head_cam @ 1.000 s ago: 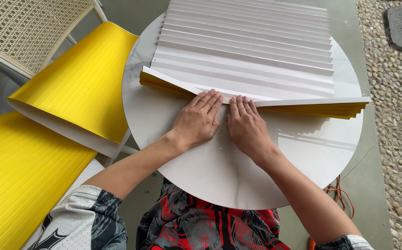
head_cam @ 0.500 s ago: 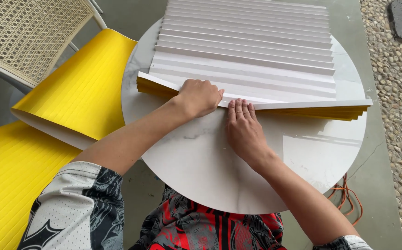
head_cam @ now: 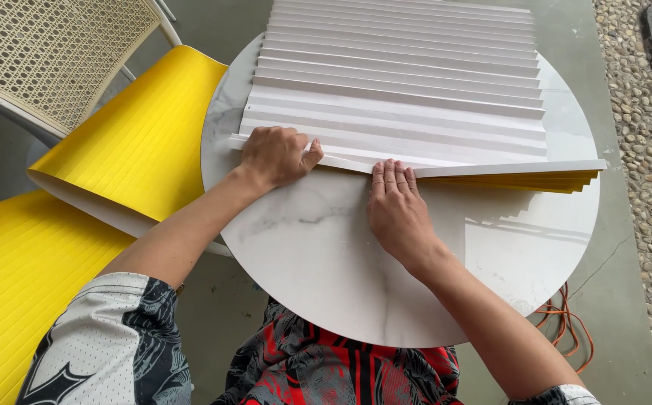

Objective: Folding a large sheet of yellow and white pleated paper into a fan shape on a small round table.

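A large sheet folded into accordion pleats, white on top (head_cam: 401, 97) and yellow underneath, lies across the far half of a round white marble table (head_cam: 326, 262). My left hand (head_cam: 275, 155) presses with curled fingers on the left end of the nearest folded stack. My right hand (head_cam: 395, 204) lies flat, fingers together, fingertips pushing against the stack's near edge at the middle. The yellow underside (head_cam: 536, 181) shows at the right end of the stack.
A big yellow ribbed sheet (head_cam: 131, 142) curls off the table's left edge, another yellow sheet (head_cam: 18, 285) lies at lower left. A white woven chair (head_cam: 48, 52) stands at upper left. An orange cable (head_cam: 566, 322) lies on the floor at right, with pebbles (head_cam: 648, 150) beyond.
My left hand has slid leftwards along the folded stack, from beside my right hand to near the stack's left end. The right hand has stayed pressing at the middle.
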